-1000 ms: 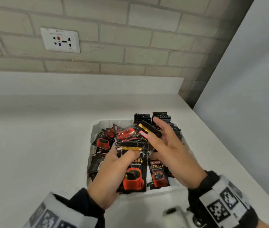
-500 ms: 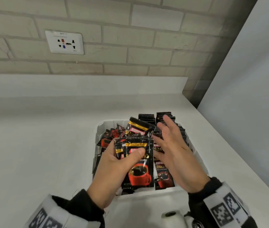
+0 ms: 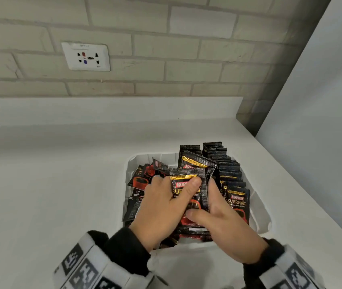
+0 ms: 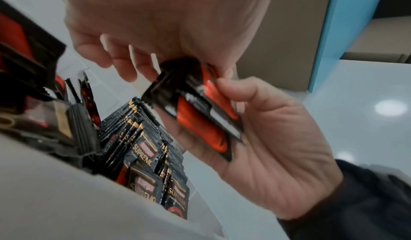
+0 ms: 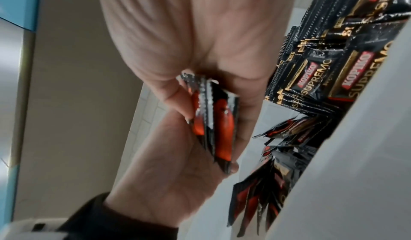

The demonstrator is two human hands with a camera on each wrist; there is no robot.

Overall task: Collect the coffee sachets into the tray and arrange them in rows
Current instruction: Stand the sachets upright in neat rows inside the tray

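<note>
A white tray (image 3: pixel 264 217) sits on the counter. Black-and-red coffee sachets stand in rows (image 3: pixel 229 170) along its right side, and a loose pile (image 3: pixel 141 180) fills its left side. Above the tray both hands hold one small stack of sachets (image 3: pixel 189 178). My left hand (image 3: pixel 186 188) grips it with the thumb across the front. My right hand (image 3: pixel 209 203) pinches its lower right edge, thumb in front, fingers behind. The left wrist view shows the stack (image 4: pixel 200 113) between my left hand (image 4: pixel 155 55) and right hand (image 4: pixel 266 129). In the right wrist view the stack (image 5: pixel 220 126) is edge-on.
The white counter (image 3: pixel 51 195) runs left of the tray up to a brick wall with a socket plate (image 3: pixel 86 56). A tall white panel (image 3: pixel 316 122) closes the right side. The counter's edge runs close past the tray on the right.
My right hand has moved in from behind the stack and now pinches it together with my left. The sachet it carried has joined the stack, which now stands upright.
</note>
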